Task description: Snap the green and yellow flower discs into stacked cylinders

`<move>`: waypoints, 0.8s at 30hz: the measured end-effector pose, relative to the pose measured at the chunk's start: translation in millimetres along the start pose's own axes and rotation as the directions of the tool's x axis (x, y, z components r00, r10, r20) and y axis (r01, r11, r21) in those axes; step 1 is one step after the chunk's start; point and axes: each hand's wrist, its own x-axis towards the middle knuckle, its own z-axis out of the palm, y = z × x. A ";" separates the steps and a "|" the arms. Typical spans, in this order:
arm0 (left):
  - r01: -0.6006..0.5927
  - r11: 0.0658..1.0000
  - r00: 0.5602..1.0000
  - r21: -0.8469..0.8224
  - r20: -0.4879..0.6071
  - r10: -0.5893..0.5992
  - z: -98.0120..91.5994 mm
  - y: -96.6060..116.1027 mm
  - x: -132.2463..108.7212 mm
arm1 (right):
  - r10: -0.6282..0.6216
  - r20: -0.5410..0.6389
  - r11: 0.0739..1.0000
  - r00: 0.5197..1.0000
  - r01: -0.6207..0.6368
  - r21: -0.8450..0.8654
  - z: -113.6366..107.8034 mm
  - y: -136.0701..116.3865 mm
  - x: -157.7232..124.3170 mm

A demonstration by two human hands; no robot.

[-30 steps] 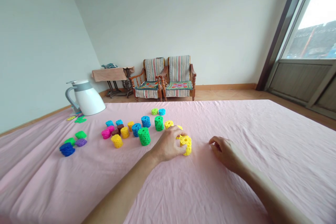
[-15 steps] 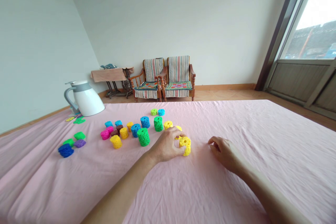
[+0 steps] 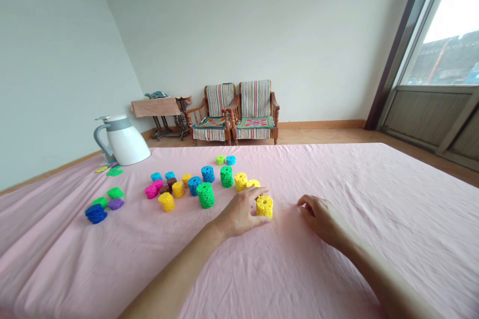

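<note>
My left hand (image 3: 243, 211) is spread about a short stack of yellow notched discs (image 3: 265, 206) on the table. Its thumb reaches across the front of the stack's base and its fingers pass behind the top; whether they press on it is hard to see. Just past the knuckles stand two more yellow stacks, one of them (image 3: 240, 181) in plain sight and the other (image 3: 253, 184) partly covered by the hand. My right hand (image 3: 318, 214) rests on the cloth to the right, fingers curled in, with nothing visible in them.
Left of my hands stand green (image 3: 205, 195), blue (image 3: 194, 186) and orange-yellow stacks (image 3: 166, 202). Pink (image 3: 151, 191), purple (image 3: 116, 204) and dark blue discs (image 3: 96, 214) lie farther left. A white jug (image 3: 129, 144) stands at the far left on the pink tablecloth (image 3: 337, 174).
My left thumb and fingers have spread wider around the yellow stack, whose discs now line up more evenly. My right hand has stayed put. The view has shifted slightly.
</note>
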 end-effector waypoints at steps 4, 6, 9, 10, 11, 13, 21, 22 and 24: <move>0.003 1.000 1.000 -0.008 -0.009 -0.003 2.6 0.6 2.2 | -0.002 0.004 1.000 1.000 0.002 0.002 -1.4 0.1 0.1; 0.006 1.000 1.000 -0.004 -0.008 -0.006 2.1 1.1 2.2 | -0.001 0.009 1.000 1.000 0.001 0.002 -2.0 -0.2 0.0; 0.005 1.000 1.000 0.007 -0.027 -0.005 -3.0 1.2 -0.8 | -0.009 -0.001 1.000 1.000 0.009 0.026 -0.8 -3.1 -1.0; 0.009 1.000 0.999 0.022 -0.043 -0.008 -5.8 0.6 -2.7 | -0.013 -0.011 0.999 1.000 0.014 0.044 0.3 -5.1 -1.5; 0.018 0.999 0.998 0.045 -0.060 -0.015 -8.7 -0.6 -5.1 | -0.021 -0.022 0.998 1.000 0.022 0.066 1.6 -7.6 -2.1; 0.039 0.992 0.997 0.116 -0.072 -0.031 -13.7 -4.2 -10.8 | -0.048 -0.042 0.993 0.998 0.052 0.105 4.3 -14.3 -3.4; 0.010 0.973 0.997 0.232 0.071 -0.027 -5.3 -10.6 -25.1 | -0.256 -0.033 0.962 0.966 0.258 0.093 8.8 -41.8 -8.6; 0.004 0.974 0.997 0.228 0.075 -0.022 -3.7 -9.4 -25.1 | -0.271 -0.027 0.959 0.962 0.272 0.082 8.7 -43.7 -9.0; -0.006 0.975 0.997 0.221 0.072 -0.010 -1.4 -7.2 -24.5 | -0.290 -0.010 0.955 0.957 0.290 0.057 8.0 -47.0 -9.4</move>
